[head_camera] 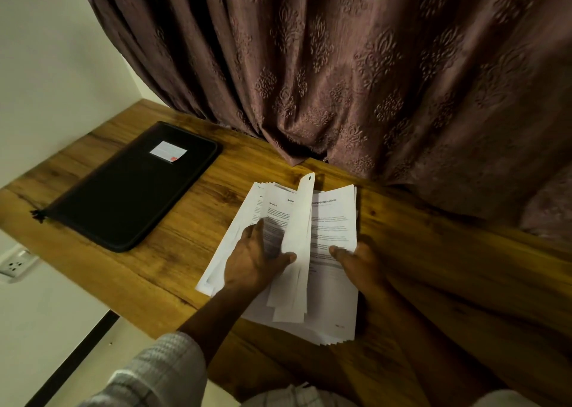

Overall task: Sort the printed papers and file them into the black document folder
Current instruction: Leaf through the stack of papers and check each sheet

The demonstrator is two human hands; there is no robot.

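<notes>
A stack of printed white papers [334, 221] lies fanned on the wooden desk [173, 252] near its middle. My left hand [252, 262] rests on the left part of the stack, with several sheets standing on edge between its thumb and fingers. My right hand [360, 264] lies on the right part of the stack, thumb pressed on the top page. The black document folder [130, 190] lies closed and flat at the desk's left, with a white label on its cover and a zip pull at its near left corner. It is apart from both hands.
A brown patterned curtain [356, 66] hangs behind the desk and drapes onto its back edge. A white wall with a power socket [15, 265] is at the left, below the desk's left edge. Bare wood lies between folder and papers.
</notes>
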